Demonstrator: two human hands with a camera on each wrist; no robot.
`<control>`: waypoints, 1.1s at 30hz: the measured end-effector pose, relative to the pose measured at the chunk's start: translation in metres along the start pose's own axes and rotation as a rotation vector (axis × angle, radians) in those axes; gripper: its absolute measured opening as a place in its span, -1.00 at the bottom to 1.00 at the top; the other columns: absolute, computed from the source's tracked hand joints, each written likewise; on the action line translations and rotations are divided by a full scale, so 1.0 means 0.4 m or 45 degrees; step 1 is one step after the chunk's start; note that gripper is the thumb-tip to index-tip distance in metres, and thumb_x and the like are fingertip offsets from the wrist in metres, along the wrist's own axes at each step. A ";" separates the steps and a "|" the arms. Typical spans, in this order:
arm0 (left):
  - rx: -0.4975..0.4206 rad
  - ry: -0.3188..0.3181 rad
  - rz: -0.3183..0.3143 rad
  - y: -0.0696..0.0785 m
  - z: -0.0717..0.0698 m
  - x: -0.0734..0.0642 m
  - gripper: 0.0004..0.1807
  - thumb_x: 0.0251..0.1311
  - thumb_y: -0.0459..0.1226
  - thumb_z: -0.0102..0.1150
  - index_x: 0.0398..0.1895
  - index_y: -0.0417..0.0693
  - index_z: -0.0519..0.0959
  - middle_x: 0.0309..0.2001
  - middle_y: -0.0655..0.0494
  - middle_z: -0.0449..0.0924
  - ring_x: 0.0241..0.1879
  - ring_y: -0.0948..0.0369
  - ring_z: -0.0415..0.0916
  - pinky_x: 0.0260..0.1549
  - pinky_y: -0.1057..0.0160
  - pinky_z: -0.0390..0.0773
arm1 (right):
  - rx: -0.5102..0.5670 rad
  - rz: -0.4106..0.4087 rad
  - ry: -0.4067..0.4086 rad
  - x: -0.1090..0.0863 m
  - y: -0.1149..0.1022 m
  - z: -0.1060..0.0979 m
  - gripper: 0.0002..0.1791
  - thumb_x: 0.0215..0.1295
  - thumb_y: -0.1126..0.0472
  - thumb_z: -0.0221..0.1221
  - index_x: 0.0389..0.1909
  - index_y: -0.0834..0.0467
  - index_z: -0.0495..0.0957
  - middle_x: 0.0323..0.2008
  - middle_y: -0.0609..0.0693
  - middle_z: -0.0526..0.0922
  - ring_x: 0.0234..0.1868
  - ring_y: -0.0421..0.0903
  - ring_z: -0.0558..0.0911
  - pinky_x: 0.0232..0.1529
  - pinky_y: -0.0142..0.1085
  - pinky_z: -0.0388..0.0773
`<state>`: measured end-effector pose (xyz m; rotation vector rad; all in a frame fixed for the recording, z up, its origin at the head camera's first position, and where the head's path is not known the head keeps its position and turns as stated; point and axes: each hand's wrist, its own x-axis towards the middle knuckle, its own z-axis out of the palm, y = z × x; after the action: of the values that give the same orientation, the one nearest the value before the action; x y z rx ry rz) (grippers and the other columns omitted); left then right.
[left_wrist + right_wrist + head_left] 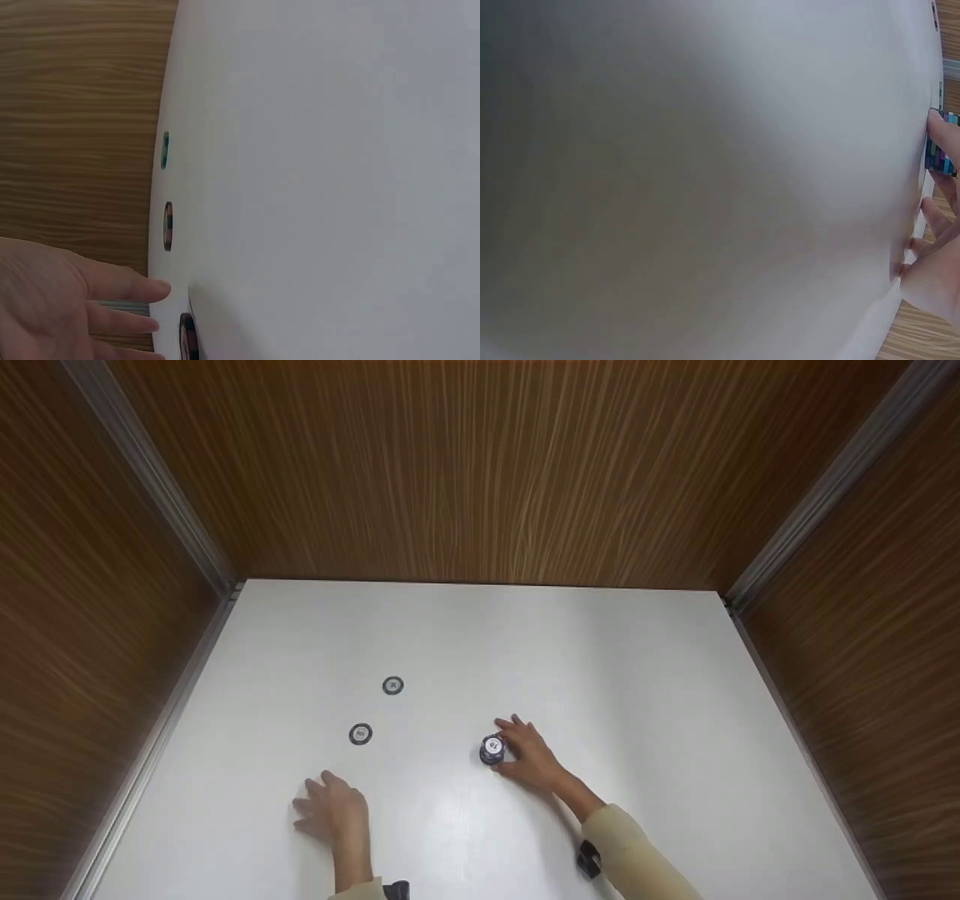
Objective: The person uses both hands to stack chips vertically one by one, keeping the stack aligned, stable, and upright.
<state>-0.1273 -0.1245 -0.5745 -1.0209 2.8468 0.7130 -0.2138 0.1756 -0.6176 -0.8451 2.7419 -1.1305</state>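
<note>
My right hand [534, 756] holds a short stack of poker chips [492, 747] on the white table between thumb and index finger, its other fingers spread out. Dark, multicoloured edges show on the chip stack [934, 156] in the right wrist view, partly covered by the thumb. My left hand [335, 810] is over the table at the lower left, fingers spread and holding nothing. In the left wrist view, a dark poker chip [188, 337] appears just beside those fingertips; from the head view it is hidden.
Two single poker chips lie flat ahead of the left hand, a nearer chip [361, 733] and a farther chip [393, 685]. Wood-grain panels [480, 472] stand at the back and both sides of the white table [637, 660], with metal rails [154, 472] at the corners.
</note>
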 end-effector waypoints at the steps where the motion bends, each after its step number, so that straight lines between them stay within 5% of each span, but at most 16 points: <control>1: -0.004 -0.013 -0.022 -0.006 -0.001 0.000 -0.44 0.19 -0.36 -0.01 0.23 -0.45 0.18 0.22 -0.48 0.06 0.18 -0.43 -0.06 0.02 -0.42 0.06 | 0.000 -0.002 0.004 0.000 0.000 0.001 -0.49 -0.07 0.19 0.38 -0.05 0.24 0.49 0.21 0.20 0.33 0.31 0.24 0.08 0.29 0.09 -0.18; 10: -0.035 0.003 0.005 -0.024 -0.002 -0.001 -0.56 0.14 -0.43 0.02 0.04 -0.60 0.27 -0.07 -0.53 0.25 -0.06 -0.35 0.25 -0.22 -0.19 0.44 | 0.001 -0.041 0.037 -0.002 0.004 0.008 -0.50 -0.07 0.19 0.39 -0.08 0.26 0.49 0.19 0.22 0.35 0.29 0.27 0.11 0.27 0.13 -0.14; 17: -0.137 0.059 0.111 -0.027 0.006 0.005 -0.68 0.12 -0.54 -0.08 -0.09 -0.69 0.32 -0.20 -0.49 0.29 -0.14 -0.30 0.28 -0.32 -0.03 0.45 | 0.013 -0.025 0.034 -0.003 0.003 0.006 -0.52 -0.06 0.19 0.38 -0.09 0.26 0.50 0.20 0.21 0.34 0.30 0.26 0.10 0.28 0.13 -0.16; 24: -0.193 0.079 0.107 -0.029 0.005 0.007 -0.77 0.11 -0.50 0.00 -0.24 -0.61 0.40 -0.26 -0.45 0.31 -0.19 -0.28 0.29 -0.33 -0.04 0.44 | 0.006 -0.023 0.032 -0.003 0.004 0.006 -0.51 -0.06 0.19 0.37 -0.08 0.27 0.49 0.20 0.21 0.34 0.30 0.26 0.10 0.28 0.12 -0.16; 33: -0.410 0.076 0.087 -0.014 0.001 0.007 -0.75 0.10 -0.46 0.11 -0.17 -0.50 0.49 -0.17 -0.41 0.29 -0.10 -0.26 0.22 -0.18 -0.11 0.36 | 0.015 -0.014 0.008 -0.003 -0.001 0.002 -0.52 -0.04 0.19 0.35 -0.06 0.23 0.48 0.22 0.20 0.32 0.32 0.24 0.06 0.29 0.11 -0.20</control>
<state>-0.1260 -0.1297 -0.5777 -0.9954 2.8899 1.1974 -0.2123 0.1754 -0.6179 -0.8583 2.7359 -1.1521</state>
